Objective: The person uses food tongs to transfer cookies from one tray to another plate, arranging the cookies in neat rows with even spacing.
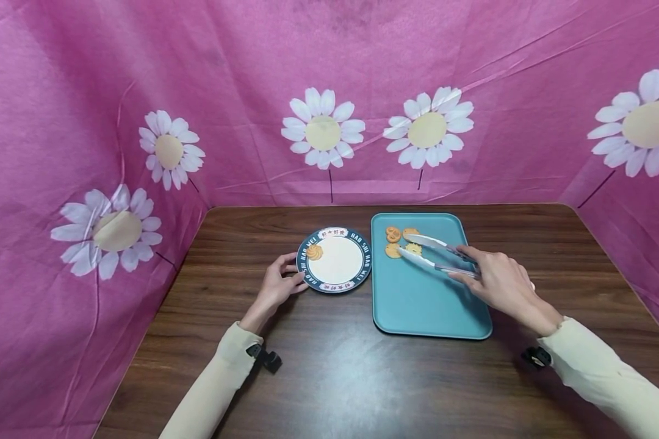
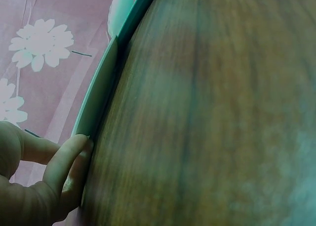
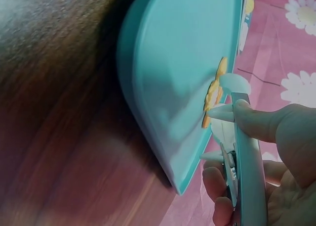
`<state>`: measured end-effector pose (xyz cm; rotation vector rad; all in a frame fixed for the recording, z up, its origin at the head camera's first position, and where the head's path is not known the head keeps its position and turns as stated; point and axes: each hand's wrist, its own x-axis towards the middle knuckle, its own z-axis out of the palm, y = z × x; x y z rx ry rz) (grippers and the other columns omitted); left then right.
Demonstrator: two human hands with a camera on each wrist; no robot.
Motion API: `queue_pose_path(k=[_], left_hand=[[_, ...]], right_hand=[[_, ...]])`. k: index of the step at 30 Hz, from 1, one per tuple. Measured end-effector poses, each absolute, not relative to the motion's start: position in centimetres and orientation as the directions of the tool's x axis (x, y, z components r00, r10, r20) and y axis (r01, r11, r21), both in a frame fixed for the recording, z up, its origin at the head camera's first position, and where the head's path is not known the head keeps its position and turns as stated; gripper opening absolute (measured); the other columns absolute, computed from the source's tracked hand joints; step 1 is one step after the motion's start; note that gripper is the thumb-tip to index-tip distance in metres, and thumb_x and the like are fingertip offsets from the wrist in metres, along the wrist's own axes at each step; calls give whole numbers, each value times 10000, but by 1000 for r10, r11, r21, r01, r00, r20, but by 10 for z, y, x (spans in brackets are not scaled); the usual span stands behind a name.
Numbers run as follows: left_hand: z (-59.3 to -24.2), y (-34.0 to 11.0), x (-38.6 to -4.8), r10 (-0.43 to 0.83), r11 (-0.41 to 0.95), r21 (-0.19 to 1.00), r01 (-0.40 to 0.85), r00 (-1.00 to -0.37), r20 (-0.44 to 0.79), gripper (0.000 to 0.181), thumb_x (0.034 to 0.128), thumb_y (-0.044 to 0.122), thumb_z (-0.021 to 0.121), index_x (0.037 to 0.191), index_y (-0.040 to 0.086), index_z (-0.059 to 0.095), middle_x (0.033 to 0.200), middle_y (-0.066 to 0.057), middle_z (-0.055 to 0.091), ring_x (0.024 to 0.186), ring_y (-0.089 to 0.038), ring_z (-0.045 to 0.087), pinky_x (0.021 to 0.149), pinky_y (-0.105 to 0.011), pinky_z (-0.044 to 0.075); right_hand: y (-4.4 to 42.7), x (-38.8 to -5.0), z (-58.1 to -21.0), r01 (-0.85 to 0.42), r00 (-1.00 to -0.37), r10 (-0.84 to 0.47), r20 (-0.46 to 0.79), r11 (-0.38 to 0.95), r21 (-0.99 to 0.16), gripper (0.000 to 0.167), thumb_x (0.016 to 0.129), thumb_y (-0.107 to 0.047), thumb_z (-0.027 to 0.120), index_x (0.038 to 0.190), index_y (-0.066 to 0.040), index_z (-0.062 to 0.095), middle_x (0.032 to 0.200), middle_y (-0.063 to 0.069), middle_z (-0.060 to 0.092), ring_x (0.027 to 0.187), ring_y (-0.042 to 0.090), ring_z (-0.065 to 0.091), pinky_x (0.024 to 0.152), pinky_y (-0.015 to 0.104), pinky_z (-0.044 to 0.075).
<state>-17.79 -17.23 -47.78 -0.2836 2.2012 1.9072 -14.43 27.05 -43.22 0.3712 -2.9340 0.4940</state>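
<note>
My right hand (image 1: 498,281) grips a pair of metal tongs (image 1: 436,266) over the teal tray (image 1: 423,305). The tongs' arms are spread, their tips among several cookies at the tray's far left. These are a pretzel-shaped cookie (image 1: 393,234), a round one (image 1: 393,250), a pale yellow flower-shaped one (image 1: 414,249) between the tips, and another (image 1: 411,233) partly behind the upper arm. With thumb and fingers, my left hand (image 1: 279,281) holds the left rim of a white plate (image 1: 336,262) with a dark blue lettered border. A swirled cookie (image 1: 314,252) lies on that plate's left side.
The plate stands on the brown wooden table (image 1: 318,347), close against the tray's left edge. A pink curtain (image 1: 241,79) with large daisies encloses the table's back and sides. Each wrist carries a small black camera.
</note>
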Motion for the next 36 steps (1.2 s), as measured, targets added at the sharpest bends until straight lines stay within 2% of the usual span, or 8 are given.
queue_pose_path(k=[6, 15, 22, 29, 36], left_hand=[[-479, -173, -178, -4, 140, 951, -276, -960, -279, 593, 987, -79, 608, 1541, 60, 448, 1319, -267, 561, 932, -209, 689, 875, -293, 698], [-478, -172, -178, -3, 144, 950, -278, -960, -281, 594, 989, -78, 608, 1543, 61, 444, 1320, -265, 560, 893, -186, 694, 867, -288, 699], [-476, -171, -178, -5, 143, 951, -274, -961, -276, 589, 991, -79, 605, 1541, 54, 441, 1315, -264, 553, 851, -163, 694, 852, -283, 701], [-477, -171, -179, 0, 143, 952, -270, -962, -273, 586, 993, -78, 602, 1541, 51, 439, 1316, -260, 547, 847, -162, 687, 845, -276, 701], [-476, -171, -177, 2, 138, 951, -277, -960, -279, 589, 990, -85, 597, 1541, 46, 438, 1309, -258, 548, 832, -153, 689, 841, -272, 701]], right_hand=[[274, -142, -434, -259, -962, -215, 170, 917, -304, 615, 947, -470, 749, 1408, -84, 617, 602, -24, 397, 529, 134, 409, 354, 255, 259], [279, -138, -432, -247, -967, -212, 141, 918, -310, 622, 943, -444, 761, 1410, -61, 611, 630, -11, 550, 560, 136, 474, 360, 258, 332], [283, -138, -430, -248, -967, -214, 140, 915, -317, 624, 944, -446, 759, 1406, -54, 612, 747, 42, 716, 574, 131, 515, 364, 264, 382], [286, -137, -431, -246, -967, -212, 139, 918, -311, 635, 941, -460, 758, 1410, -57, 612, 768, 42, 740, 584, 137, 516, 369, 269, 379], [287, -135, -431, -243, -969, -213, 128, 919, -309, 641, 950, -461, 747, 1425, -57, 600, 722, 20, 693, 586, 147, 520, 376, 274, 385]])
